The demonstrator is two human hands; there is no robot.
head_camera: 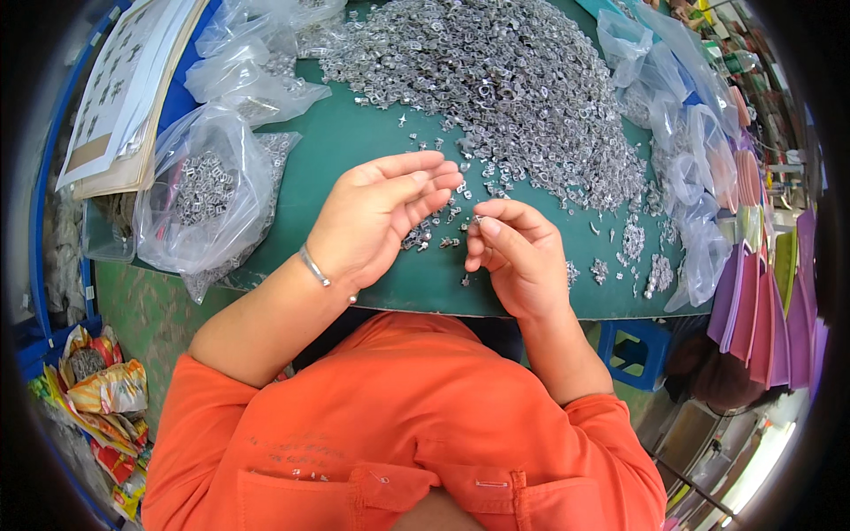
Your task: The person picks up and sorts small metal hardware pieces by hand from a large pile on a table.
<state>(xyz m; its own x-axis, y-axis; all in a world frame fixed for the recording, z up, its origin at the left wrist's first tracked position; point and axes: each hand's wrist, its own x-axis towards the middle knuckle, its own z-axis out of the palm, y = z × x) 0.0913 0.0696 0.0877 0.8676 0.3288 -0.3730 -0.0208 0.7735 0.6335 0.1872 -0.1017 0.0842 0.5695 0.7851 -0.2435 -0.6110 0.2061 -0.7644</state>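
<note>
A large heap of small silver-grey metal charms [478, 86] covers the back of the green tabletop [372, 279]. My left hand [385, 212], with a metal bangle [313, 265] on its wrist, hovers at the heap's near edge. Its fingers are loosely curved and nothing shows in the palm. Thumb and forefinger of my right hand [521, 249] pinch a tiny metal piece [477, 220]; its shape is too small to make out. Between the hands, partly hidden by the left one, lies a small scatter of loose charms [450, 241].
Sorted little piles [633, 240] lie right of my right hand. A clear plastic bag of metal pieces [206, 192] stands at left, below stacked paper sheets [113, 99]. More plastic bags [697, 172] line the right edge. A blue stool [634, 352] is under the table's right side.
</note>
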